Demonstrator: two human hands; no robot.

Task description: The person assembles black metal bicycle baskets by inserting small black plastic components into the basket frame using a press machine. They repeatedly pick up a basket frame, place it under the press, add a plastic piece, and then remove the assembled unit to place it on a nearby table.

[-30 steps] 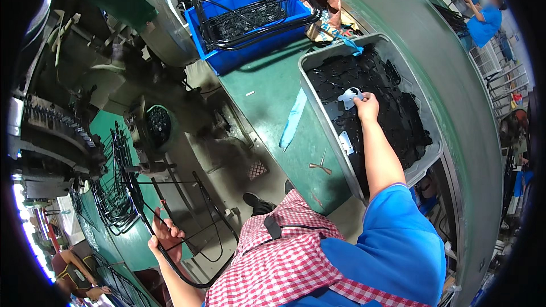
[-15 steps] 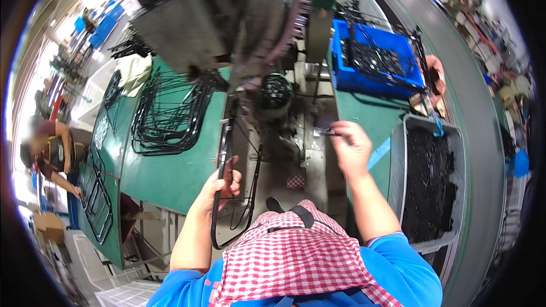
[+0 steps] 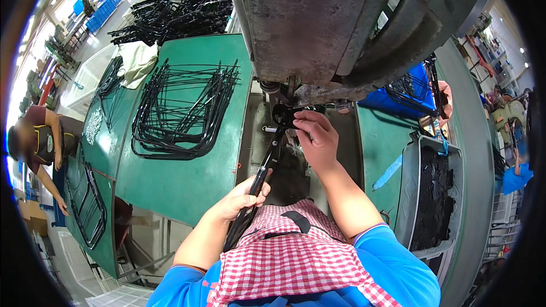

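My left hand (image 3: pixel 245 196) is closed around a black tubular metal frame (image 3: pixel 264 167), seen nearly edge-on and slanting from my apron up to the machine. Its far end lies under the head of a big grey press (image 3: pixel 307 28), beside the tooling. There my right hand (image 3: pixel 317 136) pinches a small black part (image 3: pixel 282 116) against that end. The fingertips partly cover it, so its exact shape is hidden.
On the left green table (image 3: pixel 176 179) lies a stack of black tubular frames (image 3: pixel 199 145). A white cloth (image 3: pixel 136 63) lies behind. To the right stand a blue bin (image 3: pixel 398 99) and a grey bin (image 3: pixel 412 193) of black parts. A co-worker (image 3: pixel 48 142) works at far left.
My right hand has moved left from beside the right table to the frame's far end under the press. The frame has tilted, its far end swinging right. My view has shifted.
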